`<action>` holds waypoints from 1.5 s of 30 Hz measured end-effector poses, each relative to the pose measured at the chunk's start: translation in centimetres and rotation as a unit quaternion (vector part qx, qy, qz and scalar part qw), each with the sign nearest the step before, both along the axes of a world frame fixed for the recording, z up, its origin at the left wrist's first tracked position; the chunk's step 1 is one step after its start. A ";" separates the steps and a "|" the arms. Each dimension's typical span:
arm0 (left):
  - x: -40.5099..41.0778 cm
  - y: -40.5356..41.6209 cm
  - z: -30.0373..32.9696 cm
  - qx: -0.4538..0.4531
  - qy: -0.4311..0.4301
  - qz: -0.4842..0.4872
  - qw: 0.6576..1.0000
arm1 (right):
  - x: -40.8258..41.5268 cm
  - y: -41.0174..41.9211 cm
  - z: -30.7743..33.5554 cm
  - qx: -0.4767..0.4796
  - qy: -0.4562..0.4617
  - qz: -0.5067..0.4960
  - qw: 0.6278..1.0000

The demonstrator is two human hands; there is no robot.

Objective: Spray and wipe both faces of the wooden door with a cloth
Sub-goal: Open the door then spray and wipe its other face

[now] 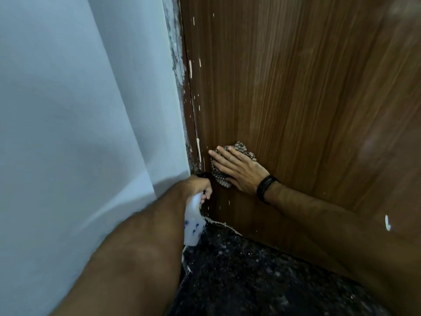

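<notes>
Low on the door (pixel 296 87), near its edge by the wall (pixel 79 110), the right hand (pixel 239 169) presses the cloth (pixel 241 149) flat with straight fingers while the left hand (pixel 200 185) grips the bottle (pixel 192 224); the bunched cloth could slip from under the palm, or paint flecks may smear.

I see a brown wood-grain door (pixel 296 99) flecked with white paint, a brown-and-cream checked cloth (pixel 218 176), a translucent white bottle (pixel 192 222) with blue marks, a pale blue-white wall (pixel 79 99), a black speckled floor (pixel 250 281), a black wristband (pixel 265 187).
</notes>
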State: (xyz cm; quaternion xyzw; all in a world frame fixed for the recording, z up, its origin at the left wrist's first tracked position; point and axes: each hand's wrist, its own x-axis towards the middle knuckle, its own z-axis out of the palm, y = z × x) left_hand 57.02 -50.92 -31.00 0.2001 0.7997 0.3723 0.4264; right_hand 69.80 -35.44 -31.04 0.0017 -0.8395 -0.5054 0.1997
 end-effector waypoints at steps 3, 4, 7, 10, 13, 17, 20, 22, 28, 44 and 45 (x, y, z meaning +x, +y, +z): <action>0.0 -0.4 0.9 0.017 0.004 0.024 1.000 | 0.2 -0.2 -0.9 -0.012 -0.003 -0.007 1.000; -0.1 -0.7 1.0 0.034 0.010 0.036 0.999 | 0.3 -0.2 -1.4 -0.010 -0.018 -0.008 1.000; 0.1 -1.6 0.7 0.050 0.037 0.042 0.997 | 1.4 -0.4 -3.8 0.004 -0.086 -0.025 0.996; 0.8 -1.7 0.6 0.035 0.042 0.046 0.997 | 2.8 -0.3 -6.4 0.007 -0.111 -0.040 0.993; 1.5 -1.6 0.4 -0.006 0.054 0.039 0.998 | 3.0 -0.5 -6.4 0.000 -0.125 -0.037 0.992; 0.8 -1.2 0.3 0.020 0.039 0.047 0.998 | 1.0 -0.6 -2.2 -0.008 -0.057 -0.008 0.998; 0.2 -0.8 1.4 0.092 0.022 0.097 0.991 | -0.9 -1.2 3.1 -0.035 0.043 -0.007 0.998; 0.2 -0.9 1.7 0.129 0.010 0.131 0.983 | -1.1 -1.6 4.5 -0.071 0.072 -0.007 0.995; 0.6 -0.8 4.8 0.214 0.014 0.177 0.961 | 0.1 -0.7 1.8 -0.045 0.014 -0.018 0.999; 1.6 -0.8 24.7 0.450 0.050 0.226 0.862 | -4.2 -0.8 24.4 -0.067 0.126 0.028 0.989; 1.8 -0.7 25.2 0.452 0.054 0.228 0.861 | -4.4 -0.7 24.2 -0.052 0.102 0.031 0.993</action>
